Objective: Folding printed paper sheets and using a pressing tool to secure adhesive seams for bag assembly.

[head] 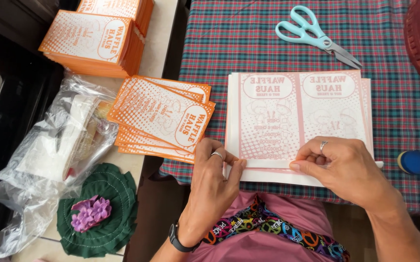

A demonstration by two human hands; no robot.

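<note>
I see both hands at the near edge of a stack of pink printed sheets, which lies flat on the plaid cloth covering the desk, just in front of the person's body. The left hand pinches the folded bottom edge of the top sheet at its left corner, thumb and fingers closed on the paper, a ring on one finger and a dark watch on the wrist. The right hand presses and pinches the same fold further right, fingertips curled down onto the paper, also with a ring. The fold runs as a narrow white strip between the two hands. To the left of the sheets, overlapping the cloth's edge, a fanned pile of orange cards lies loosely; a taller, squared stack of orange cards sits farther back on the left. Beside those I see crumpled clear plastic bags, and nearer, a green doily with a purple flower on it. Pale blue scissors lie closed at the far side of the cloth, well apart from the hands. A blue round lid sits near the right hand.
</note>
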